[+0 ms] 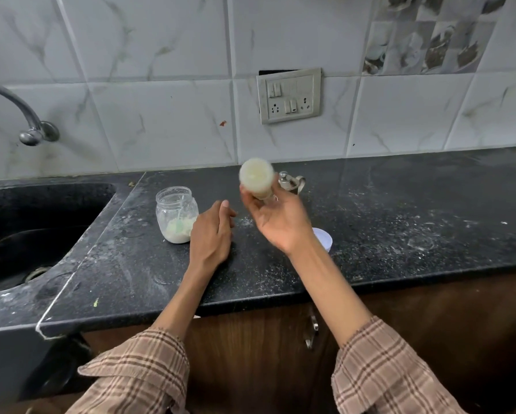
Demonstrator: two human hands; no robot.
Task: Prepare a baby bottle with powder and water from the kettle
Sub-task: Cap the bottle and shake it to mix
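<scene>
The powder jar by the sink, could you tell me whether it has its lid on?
No, the powder jar stands open on the counter, with a scoop handle leaning inside it.

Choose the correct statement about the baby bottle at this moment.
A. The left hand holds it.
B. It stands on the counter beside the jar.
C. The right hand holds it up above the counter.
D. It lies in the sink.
C: the right hand grips the baby bottle in the air, blurred and milky, while the left hand rests empty on the counter beside the jar.
</scene>
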